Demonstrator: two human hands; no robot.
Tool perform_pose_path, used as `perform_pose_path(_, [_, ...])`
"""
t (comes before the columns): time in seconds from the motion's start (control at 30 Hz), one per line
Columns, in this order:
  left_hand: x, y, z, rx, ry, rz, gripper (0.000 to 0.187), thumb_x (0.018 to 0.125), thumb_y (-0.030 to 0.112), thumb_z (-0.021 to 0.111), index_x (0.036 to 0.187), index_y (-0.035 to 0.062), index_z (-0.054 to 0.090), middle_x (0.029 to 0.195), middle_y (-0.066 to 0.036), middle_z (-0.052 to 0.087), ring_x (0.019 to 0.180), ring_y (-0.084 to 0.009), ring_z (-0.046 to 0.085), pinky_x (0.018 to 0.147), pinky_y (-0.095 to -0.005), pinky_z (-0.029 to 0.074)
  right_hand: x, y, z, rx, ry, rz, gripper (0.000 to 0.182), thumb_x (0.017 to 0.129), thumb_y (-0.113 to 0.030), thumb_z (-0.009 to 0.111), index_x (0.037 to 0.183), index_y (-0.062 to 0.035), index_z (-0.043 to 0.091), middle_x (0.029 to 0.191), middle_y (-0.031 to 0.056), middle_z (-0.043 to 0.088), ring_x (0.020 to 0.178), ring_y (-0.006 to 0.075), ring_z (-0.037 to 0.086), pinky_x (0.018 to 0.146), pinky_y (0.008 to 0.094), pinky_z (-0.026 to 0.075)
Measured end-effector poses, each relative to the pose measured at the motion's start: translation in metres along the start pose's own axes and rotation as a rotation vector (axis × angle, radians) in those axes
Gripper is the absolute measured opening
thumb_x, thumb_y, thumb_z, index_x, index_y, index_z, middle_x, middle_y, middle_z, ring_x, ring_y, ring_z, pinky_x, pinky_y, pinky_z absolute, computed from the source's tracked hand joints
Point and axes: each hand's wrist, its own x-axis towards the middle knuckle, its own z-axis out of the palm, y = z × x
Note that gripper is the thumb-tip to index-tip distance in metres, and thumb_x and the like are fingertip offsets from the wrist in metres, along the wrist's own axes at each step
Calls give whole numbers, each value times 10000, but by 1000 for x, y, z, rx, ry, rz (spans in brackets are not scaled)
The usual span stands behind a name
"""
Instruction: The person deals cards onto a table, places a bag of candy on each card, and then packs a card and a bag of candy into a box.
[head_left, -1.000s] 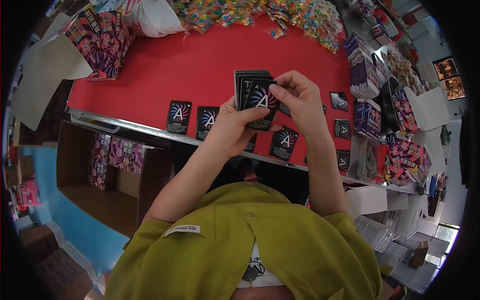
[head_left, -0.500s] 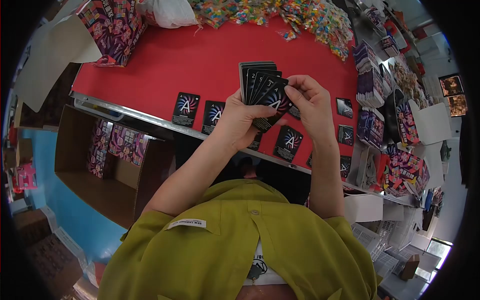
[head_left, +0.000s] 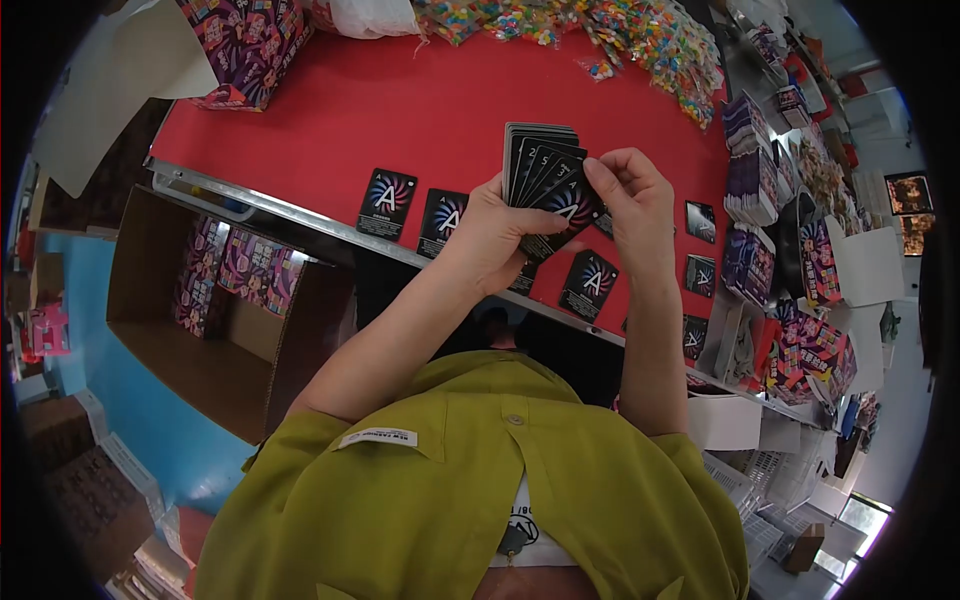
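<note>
Above the bench's [head_left: 430,110] near edge, my left hand [head_left: 490,240] clasped black cards [head_left: 546,176], fanned wider than before; my right hand [head_left: 640,205] touched their edge, pinch unclear.

The card fan [head_left: 545,165] hides most fingers of the left grip [head_left: 497,238], the right grip [head_left: 635,195] partly covers a card [head_left: 604,226] on the table [head_left: 300,140], fine print on the leftmost card [head_left: 387,203] is too small to read, and the top edge crops a white bag [head_left: 374,16] and colourful packets [head_left: 660,50].
</note>
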Motion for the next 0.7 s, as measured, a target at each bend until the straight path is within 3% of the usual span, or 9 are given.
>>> perform_pose_path(0.47, [5,-3,-5,-31,28,77,397,705,-179,577,1052,13,561,968,-125,633,876,-260,650,766,-444,586,-7,11,-3,-90,37,-104,122,860,-51,613,964,12,607,796,1,591,711,53,538,643,190,439])
perform_pose_path(0.53, [6,0,-4,-59,120,75,391,684,-198,577,1022,-2,567,922,-125,647,854,-238,656,743,-350,575,-12,9,-1,117,-45,0,119,849,-33,615,958,14,606,800,13,606,715,66,558,647,202,454])
perform_pose_path(0.57, [9,-2,-6,-25,172,87,357,695,-191,575,1002,-9,555,900,-120,645,836,-239,656,749,-352,568,-9,21,-4,-53,-11,-118,111,839,-14,616,945,13,597,798,21,613,728,81,575,662,217,471])
perform_pose_path(0.7, [17,-12,-9,-37,141,12,309,746,-128,588,1018,15,548,936,-108,630,843,-228,648,784,-364,552,-12,24,-23,38,-28,3,120,841,-4,611,960,-15,601,836,5,608,778,66,564,686,201,450])
